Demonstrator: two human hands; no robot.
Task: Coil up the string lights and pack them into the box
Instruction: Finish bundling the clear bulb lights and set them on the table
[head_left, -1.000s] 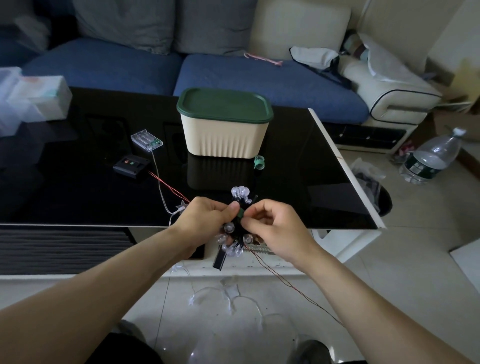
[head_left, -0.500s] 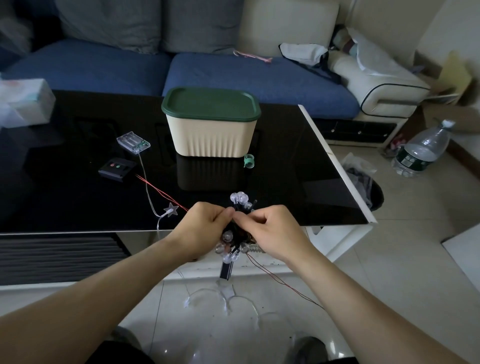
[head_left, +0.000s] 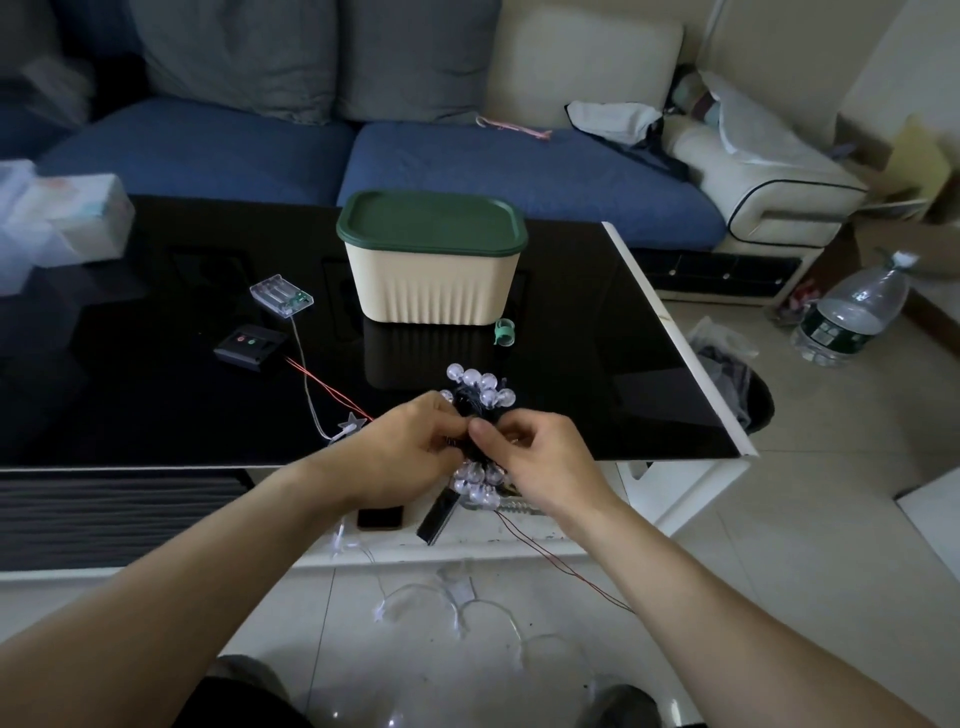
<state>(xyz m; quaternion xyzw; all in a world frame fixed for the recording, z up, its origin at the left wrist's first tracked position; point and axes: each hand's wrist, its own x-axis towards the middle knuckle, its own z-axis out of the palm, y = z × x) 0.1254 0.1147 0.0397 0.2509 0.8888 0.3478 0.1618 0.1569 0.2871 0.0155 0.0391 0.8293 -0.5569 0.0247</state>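
At the glossy black tabletop's (head_left: 156, 395) near edge, left hand (head_left: 400, 449) and right hand (head_left: 540, 462) meet, fingers pinching the coiled clear-bulb string lights (head_left: 480, 389), bare tabletop stretching rightward.

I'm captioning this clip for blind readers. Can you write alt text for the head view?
Left hand and right hand grip a coiled bundle of bulb string lights over a black table. Behind it stands a cream box, green lid on.
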